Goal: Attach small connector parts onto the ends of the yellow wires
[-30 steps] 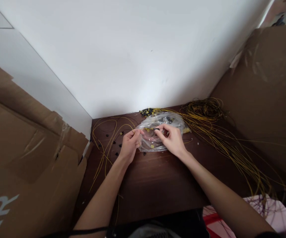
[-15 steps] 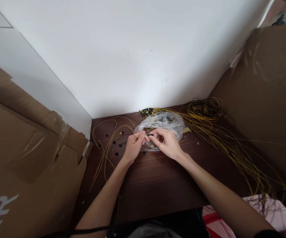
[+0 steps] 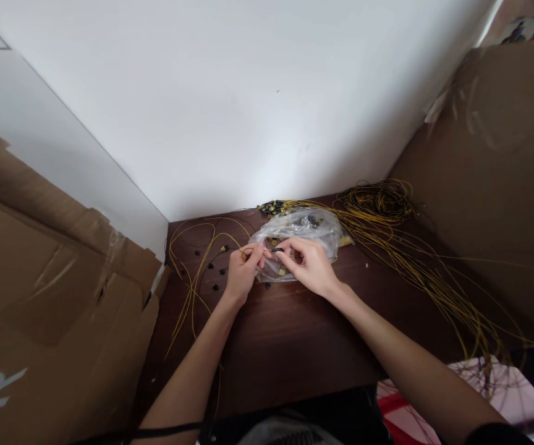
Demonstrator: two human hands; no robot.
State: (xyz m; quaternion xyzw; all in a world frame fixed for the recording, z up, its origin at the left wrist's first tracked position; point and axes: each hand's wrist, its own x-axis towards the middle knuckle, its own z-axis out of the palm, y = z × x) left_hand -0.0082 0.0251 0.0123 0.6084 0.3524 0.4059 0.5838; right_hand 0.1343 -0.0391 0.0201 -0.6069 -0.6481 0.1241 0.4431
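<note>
Over the front of a clear plastic bag (image 3: 316, 224), both hands meet at a small black connector (image 3: 277, 250). My right hand (image 3: 311, 262) pinches that connector between thumb and fingertips. My left hand (image 3: 246, 266) is closed on a thin yellow wire (image 3: 243, 254), which runs from its fingers toward the connector. Whether the wire's tip sits inside the connector cannot be made out. Inside the bag are small yellow and black parts. Several small black pieces (image 3: 216, 287) lie on the brown table to the left, near loose yellow wires (image 3: 193, 284).
A bundle of yellow wires (image 3: 415, 272) crosses the table's right side, its coil (image 3: 378, 201) at the back. Black-and-yellow wire ends (image 3: 271, 208) lie against the white wall (image 3: 248, 111). Cardboard boxes stand left (image 3: 63, 296) and right (image 3: 494, 185).
My left hand has drawn slightly left, away from the right, and more wire shows between them. The right hand still pinches the connector. The whole view has shifted a little.
</note>
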